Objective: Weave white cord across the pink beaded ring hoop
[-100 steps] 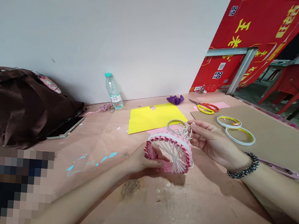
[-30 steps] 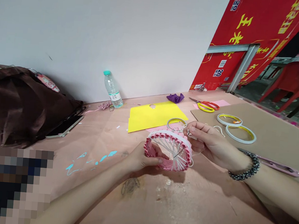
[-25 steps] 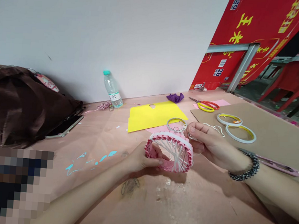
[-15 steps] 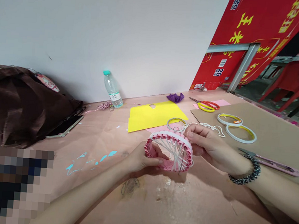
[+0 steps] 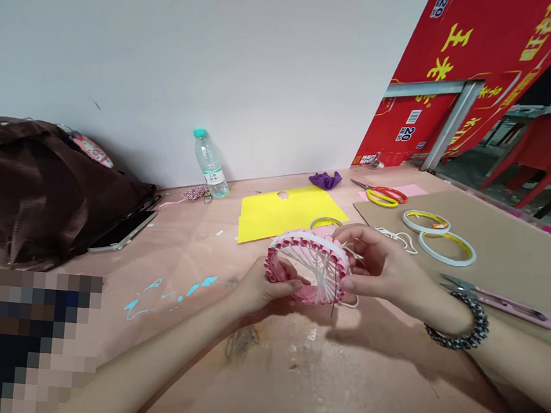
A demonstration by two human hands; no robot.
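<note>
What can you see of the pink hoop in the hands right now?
The pink hoop is a round frame edged with ruffled pink paper loops around a white band. White cords cross its opening like spokes, and a thin dark needle hangs among them. It is held up, tilted on edge, gripped low by the left hand, with the right hand at its upper right rim.

We found the light bright and even, soft with no clear source, and the white wall [image 5: 173,52] showed no glare. Below that wall, the left hand [image 5: 269,289] and right hand [image 5: 385,272] cast soft, pale shadows. Right of it, wide-angle distortion tilted the red carton [image 5: 422,97]; below it, at far left, a pixelated block [image 5: 21,339] obscured the view.
</note>
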